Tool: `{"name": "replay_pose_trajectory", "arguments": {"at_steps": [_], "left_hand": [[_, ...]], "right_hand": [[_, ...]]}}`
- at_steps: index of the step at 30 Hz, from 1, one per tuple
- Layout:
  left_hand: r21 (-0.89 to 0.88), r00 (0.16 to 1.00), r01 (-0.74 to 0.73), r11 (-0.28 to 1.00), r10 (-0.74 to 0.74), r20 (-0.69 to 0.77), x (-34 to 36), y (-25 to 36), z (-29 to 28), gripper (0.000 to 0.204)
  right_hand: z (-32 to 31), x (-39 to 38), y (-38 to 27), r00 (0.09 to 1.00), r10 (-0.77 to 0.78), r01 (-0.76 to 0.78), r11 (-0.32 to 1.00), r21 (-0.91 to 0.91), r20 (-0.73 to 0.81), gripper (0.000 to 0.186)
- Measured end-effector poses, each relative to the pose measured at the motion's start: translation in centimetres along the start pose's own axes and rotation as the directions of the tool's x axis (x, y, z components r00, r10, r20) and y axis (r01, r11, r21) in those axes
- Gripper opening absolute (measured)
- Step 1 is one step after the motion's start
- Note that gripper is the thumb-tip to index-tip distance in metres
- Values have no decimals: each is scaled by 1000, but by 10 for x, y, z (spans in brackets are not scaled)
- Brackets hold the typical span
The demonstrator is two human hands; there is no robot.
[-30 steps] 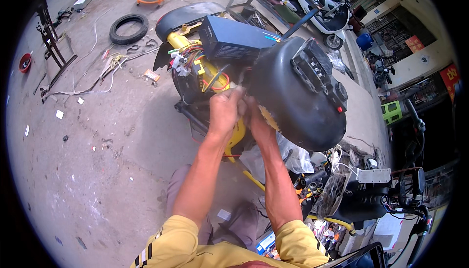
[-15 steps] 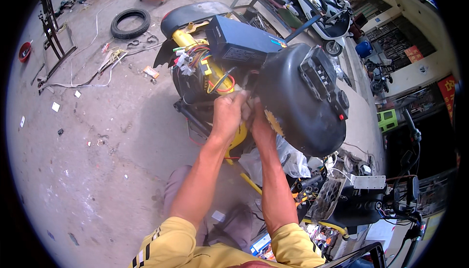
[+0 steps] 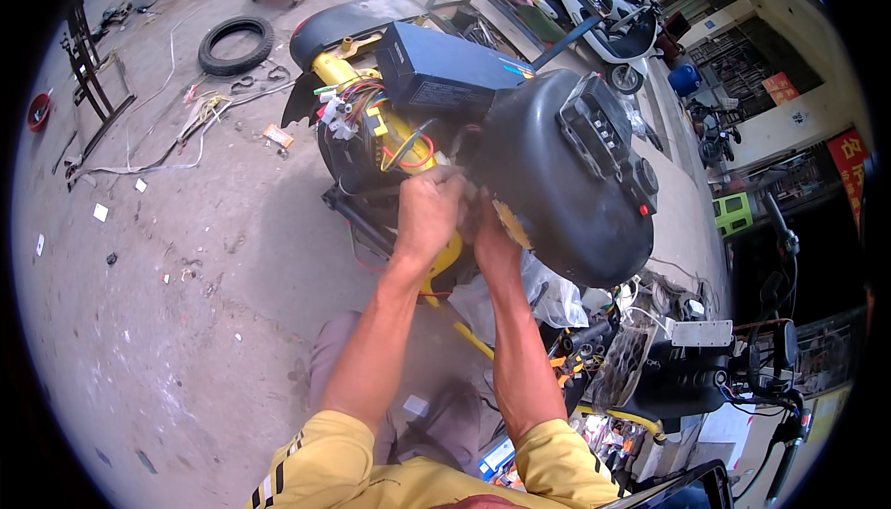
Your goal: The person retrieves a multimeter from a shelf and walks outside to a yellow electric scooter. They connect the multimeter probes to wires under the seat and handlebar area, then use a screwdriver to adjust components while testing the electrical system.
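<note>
A yellow frame (image 3: 399, 133) is seen in the middle of the scene, with a large black shell (image 3: 566, 184) set to its right, a dark box (image 3: 450, 68) laid across its far part, and a black seat (image 3: 357, 28) farther still. The left grip (image 3: 429, 217) is brought to the frame just beside the shell's near left edge, its fingers bent inward; the right grip (image 3: 492, 231) is placed close beside it, partly hidden under that edge. What is pinched cannot be told, since the fingertips are blurred and shaded. Both are probably brought so close together because the spot is narrow and only small parts can be reached there. A bundle of wires (image 3: 345, 115) with pale connectors is left loose on the frame's left side, near the box, perhaps so that the ends can be reached. A red wire (image 3: 429, 149) is looped nearer to the left grip. The box seems to be borne by the frame, though its underside cannot be seen. A clear plastic bag (image 3: 555, 294) is bunched below the shell, and a tyre (image 3: 236, 47) is laid flat on the floor (image 3: 186, 258), far left, well apart from the frame.
</note>
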State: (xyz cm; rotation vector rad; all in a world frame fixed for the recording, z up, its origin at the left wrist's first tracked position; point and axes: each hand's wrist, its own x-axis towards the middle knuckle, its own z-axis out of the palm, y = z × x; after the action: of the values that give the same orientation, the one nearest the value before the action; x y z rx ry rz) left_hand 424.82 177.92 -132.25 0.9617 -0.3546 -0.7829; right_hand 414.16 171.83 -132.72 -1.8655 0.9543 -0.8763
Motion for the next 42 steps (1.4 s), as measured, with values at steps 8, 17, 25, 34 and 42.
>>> {"name": "replay_pose_trajectory", "arguments": {"at_steps": [8,17,25,34,42], "left_hand": [[66,999,-46,997,45,22,-1,0,0,32],[96,999,-26,995,21,49,-2,-1,-7,34],[120,999,-8,993,1,53,-8,11,-6,36],[32,990,12,999,-17,138,-6,4,-15,30],[173,989,-87,981,63,135,-3,5,-18,30]], "right_hand": [[-3,-16,-13,999,36,-35,998,45,-37,19],[-7,-8,-17,998,70,-71,994,81,9,16],[-8,-7,-15,1000,5,-5,1000,30,-11,16],[-1,-4,-10,997,53,-44,982,181,-47,11],[7,-17,-29,994,40,-24,987,156,-99,11]]}}
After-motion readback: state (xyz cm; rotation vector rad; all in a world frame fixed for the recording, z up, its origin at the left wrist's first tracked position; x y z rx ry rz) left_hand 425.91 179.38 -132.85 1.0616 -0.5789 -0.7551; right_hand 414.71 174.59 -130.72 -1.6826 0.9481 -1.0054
